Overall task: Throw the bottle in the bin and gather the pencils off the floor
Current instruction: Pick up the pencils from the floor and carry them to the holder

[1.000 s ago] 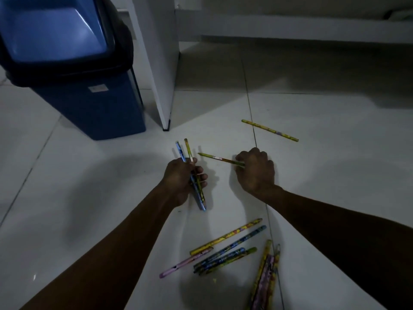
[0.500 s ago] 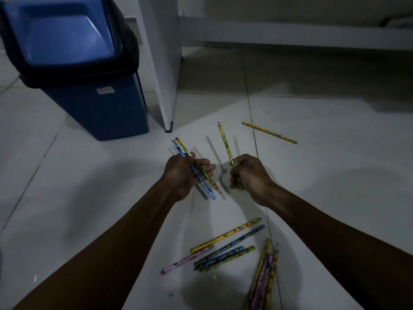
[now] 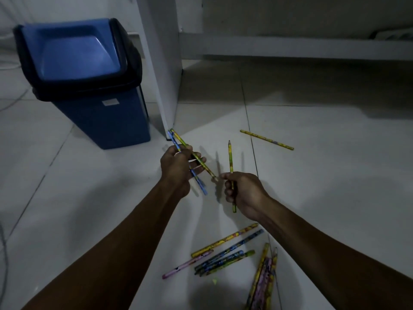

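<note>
Pale floor tiles [image 3: 335,198] carry loose pencils [image 3: 225,253] near the bin [image 3: 93,86], bottle unseen, while the left hand [image 3: 176,168] pinches two pencils [image 3: 190,153] as a bundle and the right hand [image 3: 243,193] grips one pencil [image 3: 230,155] upright, seemingly to add it.

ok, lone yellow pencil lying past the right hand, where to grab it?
Take the yellow pencil at mid-shaft, from above, fingers pinching across its width. It lies flat on the floor, slanted, nothing touching it, so both long sides are open. The right hand is nearest but already holds a pencil.
</note>
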